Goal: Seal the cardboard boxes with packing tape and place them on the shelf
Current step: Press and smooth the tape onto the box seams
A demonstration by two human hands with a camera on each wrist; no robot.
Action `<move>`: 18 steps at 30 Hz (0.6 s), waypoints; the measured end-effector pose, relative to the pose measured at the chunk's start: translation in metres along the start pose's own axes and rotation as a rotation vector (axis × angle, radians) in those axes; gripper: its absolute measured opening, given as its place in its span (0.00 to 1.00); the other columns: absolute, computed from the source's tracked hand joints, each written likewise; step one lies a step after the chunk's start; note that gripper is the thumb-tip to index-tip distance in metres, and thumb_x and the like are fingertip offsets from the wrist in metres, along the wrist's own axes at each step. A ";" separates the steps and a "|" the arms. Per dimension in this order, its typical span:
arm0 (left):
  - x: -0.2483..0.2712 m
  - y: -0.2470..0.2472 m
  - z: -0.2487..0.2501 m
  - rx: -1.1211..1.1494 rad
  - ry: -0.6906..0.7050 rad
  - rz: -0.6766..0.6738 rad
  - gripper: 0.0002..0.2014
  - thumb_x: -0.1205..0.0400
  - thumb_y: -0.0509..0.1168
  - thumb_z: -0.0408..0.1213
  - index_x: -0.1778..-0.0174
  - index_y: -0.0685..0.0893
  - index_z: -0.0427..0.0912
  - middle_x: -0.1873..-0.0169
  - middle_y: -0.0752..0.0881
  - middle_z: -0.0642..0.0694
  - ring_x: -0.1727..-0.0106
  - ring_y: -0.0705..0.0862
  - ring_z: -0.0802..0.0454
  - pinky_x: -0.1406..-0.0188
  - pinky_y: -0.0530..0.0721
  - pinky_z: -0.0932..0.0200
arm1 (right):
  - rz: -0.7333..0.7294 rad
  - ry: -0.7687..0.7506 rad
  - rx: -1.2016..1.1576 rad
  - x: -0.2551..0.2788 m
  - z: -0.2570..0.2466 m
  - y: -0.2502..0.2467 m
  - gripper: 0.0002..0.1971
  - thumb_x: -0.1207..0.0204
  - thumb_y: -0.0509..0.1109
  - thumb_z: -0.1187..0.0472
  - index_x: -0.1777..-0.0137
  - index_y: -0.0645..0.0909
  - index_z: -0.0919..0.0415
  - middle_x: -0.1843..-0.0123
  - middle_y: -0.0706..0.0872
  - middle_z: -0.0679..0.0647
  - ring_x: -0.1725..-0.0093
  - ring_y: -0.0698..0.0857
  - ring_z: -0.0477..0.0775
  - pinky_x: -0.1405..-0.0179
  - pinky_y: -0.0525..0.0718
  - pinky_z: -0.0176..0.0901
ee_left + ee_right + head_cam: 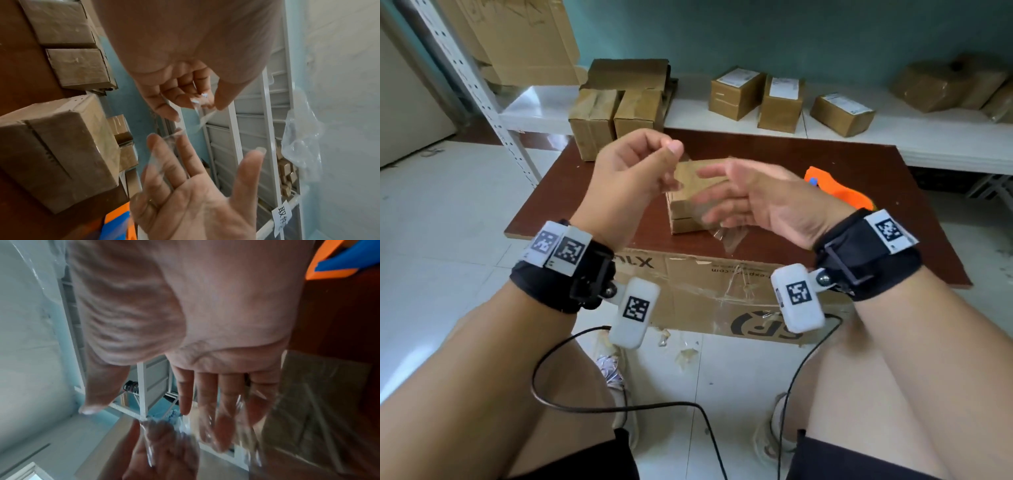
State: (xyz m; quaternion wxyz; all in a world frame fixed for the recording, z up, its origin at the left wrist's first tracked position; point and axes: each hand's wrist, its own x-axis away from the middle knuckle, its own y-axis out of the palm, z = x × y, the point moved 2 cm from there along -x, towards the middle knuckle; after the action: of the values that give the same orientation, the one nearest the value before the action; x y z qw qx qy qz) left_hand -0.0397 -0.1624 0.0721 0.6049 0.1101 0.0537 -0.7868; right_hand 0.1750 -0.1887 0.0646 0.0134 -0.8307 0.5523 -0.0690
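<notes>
A small cardboard box (683,209) lies on the brown table (571,202), behind and below both raised hands. My left hand (669,150) pinches one end of a clear strip of packing tape (726,236) between thumb and fingers; the left wrist view shows the pinch on the tape (200,110). My right hand (700,192) is held flat with its fingers (226,402) straight. The tape drapes across them, and its crumpled end hangs loose below. An orange tape dispenser (839,188) lies on the table to the right of the box, with neither hand on it.
A white shelf (688,109) behind the table carries several cardboard boxes, some on the left (592,120) and some in the middle (736,92). A large printed carton (688,284) stands under the table's near edge. Cables hang from my wrist cameras over the tiled floor.
</notes>
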 end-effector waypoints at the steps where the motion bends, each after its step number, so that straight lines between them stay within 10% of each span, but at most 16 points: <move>1: 0.000 -0.003 0.002 0.002 0.004 0.002 0.07 0.15 0.73 0.40 0.52 0.86 0.40 0.56 0.82 0.35 0.57 0.79 0.40 0.49 0.85 0.45 | 0.005 -0.015 0.031 -0.001 0.002 0.005 0.31 0.20 0.75 0.39 0.23 0.81 0.57 0.34 0.93 0.61 0.41 0.91 0.59 0.36 0.83 0.53; 9: 0.009 -0.030 0.005 -0.079 0.113 0.089 0.09 0.12 0.72 0.35 0.59 0.86 0.42 0.66 0.86 0.45 0.64 0.84 0.50 0.58 0.85 0.57 | 0.110 -0.058 0.232 -0.006 0.019 0.015 0.22 0.32 0.86 0.49 0.39 0.92 0.56 0.46 0.96 0.55 0.44 0.94 0.53 0.37 0.91 0.54; 18: 0.010 -0.076 -0.003 -0.021 0.088 0.251 0.06 0.14 0.73 0.41 0.55 0.87 0.45 0.58 0.84 0.41 0.61 0.82 0.52 0.56 0.82 0.60 | 0.272 -0.024 0.270 -0.004 0.037 -0.017 0.09 0.23 0.84 0.61 0.48 0.94 0.67 0.57 0.96 0.61 0.56 0.95 0.59 0.41 0.94 0.47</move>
State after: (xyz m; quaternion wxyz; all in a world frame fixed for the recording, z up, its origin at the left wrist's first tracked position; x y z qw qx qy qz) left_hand -0.1154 -0.1510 0.0631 0.6967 0.1440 0.0744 -0.6988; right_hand 0.1943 -0.1805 0.0296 0.1407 -0.7398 0.6450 -0.1303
